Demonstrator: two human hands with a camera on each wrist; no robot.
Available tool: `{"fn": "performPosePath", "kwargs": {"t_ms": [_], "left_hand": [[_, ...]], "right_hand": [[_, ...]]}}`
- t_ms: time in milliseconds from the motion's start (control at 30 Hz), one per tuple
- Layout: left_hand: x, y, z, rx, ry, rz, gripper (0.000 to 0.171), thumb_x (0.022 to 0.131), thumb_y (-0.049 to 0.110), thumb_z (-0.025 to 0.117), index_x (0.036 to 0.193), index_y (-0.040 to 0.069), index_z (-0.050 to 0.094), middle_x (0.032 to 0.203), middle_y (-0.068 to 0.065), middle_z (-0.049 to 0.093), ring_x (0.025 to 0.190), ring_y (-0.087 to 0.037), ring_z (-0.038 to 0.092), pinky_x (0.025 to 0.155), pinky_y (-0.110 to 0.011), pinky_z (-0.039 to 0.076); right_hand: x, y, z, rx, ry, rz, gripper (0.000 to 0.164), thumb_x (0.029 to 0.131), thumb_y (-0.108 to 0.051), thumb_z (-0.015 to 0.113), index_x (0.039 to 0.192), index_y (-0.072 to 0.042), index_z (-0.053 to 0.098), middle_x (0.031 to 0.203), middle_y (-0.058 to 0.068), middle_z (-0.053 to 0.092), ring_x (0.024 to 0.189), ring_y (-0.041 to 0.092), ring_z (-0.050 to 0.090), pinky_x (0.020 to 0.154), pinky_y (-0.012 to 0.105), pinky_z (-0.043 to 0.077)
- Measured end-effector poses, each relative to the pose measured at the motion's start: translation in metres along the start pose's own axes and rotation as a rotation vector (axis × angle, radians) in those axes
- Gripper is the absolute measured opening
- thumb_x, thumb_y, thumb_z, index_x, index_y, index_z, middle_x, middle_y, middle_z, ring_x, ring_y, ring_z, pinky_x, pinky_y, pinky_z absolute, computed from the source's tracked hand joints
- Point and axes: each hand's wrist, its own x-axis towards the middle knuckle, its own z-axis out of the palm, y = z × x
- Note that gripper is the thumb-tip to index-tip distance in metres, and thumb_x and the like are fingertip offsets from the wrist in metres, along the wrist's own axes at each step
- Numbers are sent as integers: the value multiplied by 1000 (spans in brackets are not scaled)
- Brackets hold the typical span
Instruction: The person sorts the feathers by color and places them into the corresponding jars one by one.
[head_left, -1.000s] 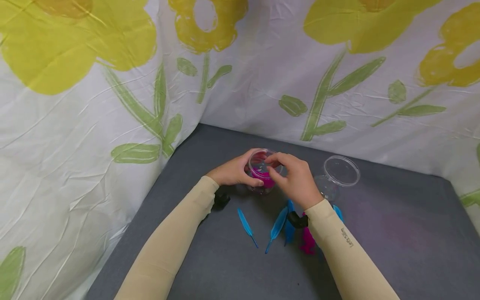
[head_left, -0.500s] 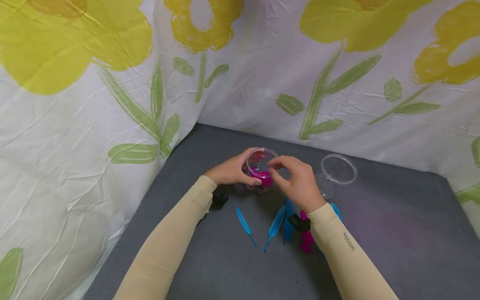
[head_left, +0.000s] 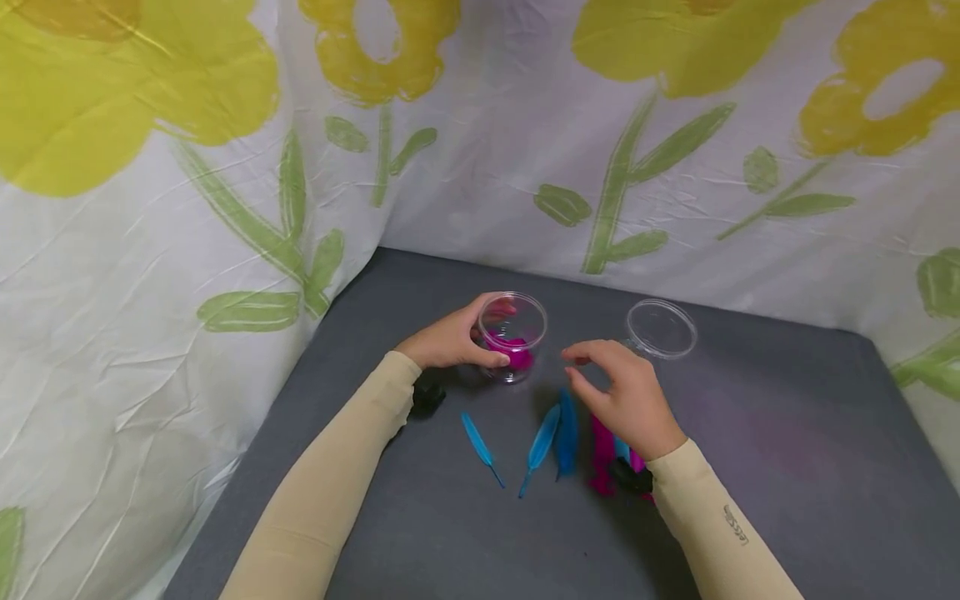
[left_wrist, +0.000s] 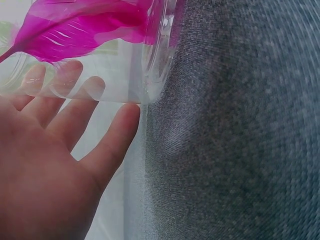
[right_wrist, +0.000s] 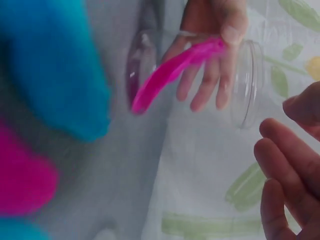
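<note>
My left hand (head_left: 450, 337) holds a clear round jar (head_left: 545, 323), thumb in front and fingers round the far side. Inside the jar lies a magenta feather (left_wrist: 75, 35), leaning across it in the right wrist view. My right hand (head_left: 628, 400) hovers to the right of the jar, apart from it, with thumb and fingers loosely bent and nothing between them. Below it, blue and magenta feathers lie on the dark grey cloth, among them a blue feather (head_left: 567, 437) and a magenta feather (head_left: 602, 458), partly covered by the right hand and wrist.
Behind my right hand is another clear round container (head_left: 693, 333), its lower part hidden. Two slim blue feathers, a left one (head_left: 478, 443) and a right one (head_left: 542, 443), lie in front of the jar. A flower-printed curtain (head_left: 465, 208) borders the table.
My right hand has drawn away from the jar's mouth, to the right and toward me. My left hand keeps hold of the jar, and the magenta feather stays inside.
</note>
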Motion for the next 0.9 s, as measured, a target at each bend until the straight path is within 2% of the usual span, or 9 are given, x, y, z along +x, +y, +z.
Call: {"fn": "performPosePath", "kwargs": {"t_ms": [133,267,367,467,533,733,900], "left_hand": [[1,0,1,7,-1,6,98,89,33,90,167,23,32,166,5,49,149,-18,49,124,-54,45],[1,0,2,4,-1,-2,96,89,33,89,166,28,32,166,7,49,151,-18,48,125,-56,42],[0,-1,2,4,2,-9,96,89,33,89,166,30,32,167,7,48,152,-19,47,125,-57,41],[1,0,2,3,1,-10,97,89,32,89,167,26,31,167,5,47,153,-21,45,126,-58,40],[1,-1,2,2,-3,-8,97,89,31,89,167,25,31,168,3,46,155,-23,44,126,-59,40],[3,-1,2,-17,-12,-10,93,90,30,88,165,32,33,171,-3,43,159,-25,40,126,-63,37],[2,-1,2,-12,-11,-13,97,90,30,88,167,23,30,171,-2,43,159,-26,40,126,-63,36]], "right_hand": [[-25,3,-14,-47,-40,-26,30,91,-5,86,117,-16,77,114,-6,78,106,14,73,96,31,60],[-50,2,-22,-88,-84,-110,34,84,-2,89,112,-19,77,115,-8,78,106,12,72,94,30,61],[-67,3,-24,-113,-106,-184,35,79,-2,93,105,-19,78,113,-7,78,100,12,71,85,32,62],[-80,4,-24,-148,-138,-222,33,75,-5,96,101,-19,79,111,-6,77,95,11,69,80,33,62],[-87,4,-23,-165,-165,-219,32,75,-7,97,99,-20,80,110,-7,76,95,10,67,81,33,63],[-99,5,-19,-184,-210,-219,29,77,-8,95,97,-21,80,113,-5,77,104,12,67,90,35,61],[-103,5,-17,-195,-234,-233,26,79,-10,95,96,-23,79,116,-4,77,108,15,70,94,39,61]]}}
